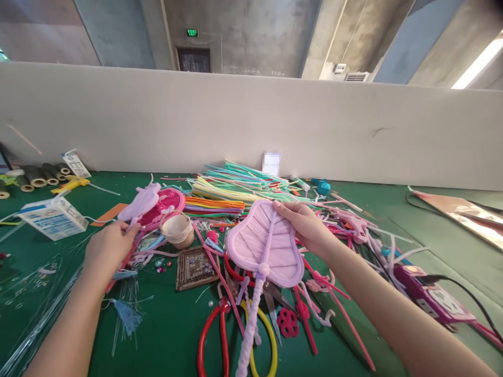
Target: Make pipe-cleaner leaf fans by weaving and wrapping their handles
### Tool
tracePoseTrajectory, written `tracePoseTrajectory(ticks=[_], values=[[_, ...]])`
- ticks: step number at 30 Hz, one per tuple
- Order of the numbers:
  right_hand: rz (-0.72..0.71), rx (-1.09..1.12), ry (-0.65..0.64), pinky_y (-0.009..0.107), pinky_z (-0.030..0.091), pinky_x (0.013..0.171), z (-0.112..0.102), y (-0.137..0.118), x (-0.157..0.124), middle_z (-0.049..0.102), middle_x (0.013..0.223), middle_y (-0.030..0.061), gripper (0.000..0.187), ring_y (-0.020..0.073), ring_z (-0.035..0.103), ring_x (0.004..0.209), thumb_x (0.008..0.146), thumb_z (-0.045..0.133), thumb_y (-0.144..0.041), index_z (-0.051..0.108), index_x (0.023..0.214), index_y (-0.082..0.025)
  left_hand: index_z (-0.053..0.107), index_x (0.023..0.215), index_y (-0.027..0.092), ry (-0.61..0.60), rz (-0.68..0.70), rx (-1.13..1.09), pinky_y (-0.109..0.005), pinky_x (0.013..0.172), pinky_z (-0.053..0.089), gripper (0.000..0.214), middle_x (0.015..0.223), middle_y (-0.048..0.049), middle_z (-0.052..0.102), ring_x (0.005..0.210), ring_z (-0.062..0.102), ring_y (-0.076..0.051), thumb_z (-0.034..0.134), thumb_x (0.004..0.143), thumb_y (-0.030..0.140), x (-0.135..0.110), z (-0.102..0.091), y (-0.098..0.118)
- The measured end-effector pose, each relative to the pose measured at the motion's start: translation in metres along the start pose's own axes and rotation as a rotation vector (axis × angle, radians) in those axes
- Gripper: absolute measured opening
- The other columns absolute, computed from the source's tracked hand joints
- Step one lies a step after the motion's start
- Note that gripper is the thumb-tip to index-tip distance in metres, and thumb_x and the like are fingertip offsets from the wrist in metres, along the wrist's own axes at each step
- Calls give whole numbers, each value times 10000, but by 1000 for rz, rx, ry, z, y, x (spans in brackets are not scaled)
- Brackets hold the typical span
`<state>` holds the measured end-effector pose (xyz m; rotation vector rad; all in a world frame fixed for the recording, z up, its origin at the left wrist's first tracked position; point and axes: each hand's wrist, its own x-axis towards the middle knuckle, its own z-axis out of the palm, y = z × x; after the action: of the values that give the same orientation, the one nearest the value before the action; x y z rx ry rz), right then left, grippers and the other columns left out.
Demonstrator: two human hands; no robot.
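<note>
My right hand [302,222] grips the upper edge of a pale pink pipe-cleaner fan [264,243], thumb on its front. The fan has a ribbed face, a centre rib and a twisted handle [251,324] pointing down towards me. At the left, my left hand [112,243] is closed on the lower end of a smaller lilac pipe-cleaner piece [140,203]. Behind that piece lies a bright pink round item [168,201]. Below the fan are red-handled pliers [214,335], yellow-handled scissors [273,335] and a dark pink pipe-cleaner flower [288,322].
Coloured pipe cleaners [236,183] lie heaped at the back, before a pale partition [236,120]. Around the middle are a paper cup [178,233] and a bead-filled square tray [196,268]. A carton [55,217] stands left; a purple power strip [434,296] lies right.
</note>
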<state>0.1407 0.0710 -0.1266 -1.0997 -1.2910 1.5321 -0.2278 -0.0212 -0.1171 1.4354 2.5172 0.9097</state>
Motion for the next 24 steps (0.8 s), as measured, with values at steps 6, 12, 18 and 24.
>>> tracePoseTrajectory(ticks=[6,12,18,24], values=[[-41,52,16,265,500,603,10,-15,14,684,664,11,402,140,609,584,667,799,-553,700,741,-171,516,856,246,27,-46,-690,-166,353,241,253,528,101,492,328,340,-69,686,804,425,-38,-8,28],[-109,56,-49,270,496,613,54,-60,44,664,647,17,312,130,597,589,743,771,-454,681,696,-159,554,682,163,-405,-85,-1199,-134,328,263,295,606,49,507,377,317,-20,733,763,383,-60,-13,70],[-162,-63,-59,260,458,587,57,-70,49,657,639,20,316,121,565,577,737,780,-447,688,674,-151,654,814,165,-439,-92,-1336,-162,590,527,190,647,27,556,602,540,-79,799,703,216,-68,-6,88],[-214,-162,67,278,432,550,32,-67,60,640,599,20,347,135,547,551,722,784,-483,669,614,-174,612,868,192,-448,-127,-1314,-282,686,610,228,708,37,566,696,614,-121,787,731,242,-74,11,94]])
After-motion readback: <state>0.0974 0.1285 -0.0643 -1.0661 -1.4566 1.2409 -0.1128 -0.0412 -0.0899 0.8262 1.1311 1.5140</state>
